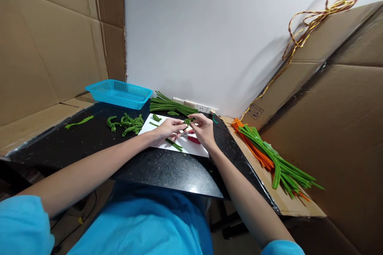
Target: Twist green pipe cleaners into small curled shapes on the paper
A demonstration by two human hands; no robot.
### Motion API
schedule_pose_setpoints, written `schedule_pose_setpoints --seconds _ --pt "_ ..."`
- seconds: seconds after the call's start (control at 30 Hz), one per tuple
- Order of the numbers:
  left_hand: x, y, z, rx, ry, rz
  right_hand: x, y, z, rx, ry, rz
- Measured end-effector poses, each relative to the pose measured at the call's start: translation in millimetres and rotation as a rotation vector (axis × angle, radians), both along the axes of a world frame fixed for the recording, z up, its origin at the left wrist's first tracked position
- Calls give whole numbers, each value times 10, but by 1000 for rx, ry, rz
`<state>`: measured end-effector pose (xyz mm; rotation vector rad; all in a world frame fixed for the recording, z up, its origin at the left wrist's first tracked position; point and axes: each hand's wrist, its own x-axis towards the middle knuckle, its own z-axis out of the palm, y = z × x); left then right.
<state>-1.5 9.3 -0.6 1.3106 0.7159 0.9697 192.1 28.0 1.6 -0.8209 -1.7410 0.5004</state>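
The left hand point(168, 130) and right hand point(204, 129) pinched the green fuzzy piece point(187, 122) between them, neither clearly nearer, its long axis unclear.

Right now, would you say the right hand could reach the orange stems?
Probably yes: nothing stands between the right hand and the orange stems, though green stems partly cover them.

A bright blue top with short sleeves, worn over bare forearms.
From where I'm standing, the top point(140, 227) is one plain sky blue, rumpled into soft folds across the front and deeper in tone toward its far edge. The left sleeve point(25, 225) hangs wide and loose at the hem; of the right sleeve point(283, 248), only a small curved edge shows, in matching blue. Both forearms look slim, the left hand point(168, 130) and right hand point(204, 129) bare.
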Motion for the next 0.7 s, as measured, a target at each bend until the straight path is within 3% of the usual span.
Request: schedule_pose_setpoints --seconds 0.13,0.2,0.3,0.37,0.7 --pt "-1 63 -27 111 34 111 12 7 39 -34 30 -124" --pt "-9 84 -28 154 48 147 13 13 49 -154 78 -60" --pt "-21 90 -21 184 66 185 -19 -2 53 -365 109 156" --pt "-25 85 -20 195 85 185 -62 -30 54 -414 103 242" --pt "2 107 -73 191 92 154 -86 -28 32 -472 264 222"
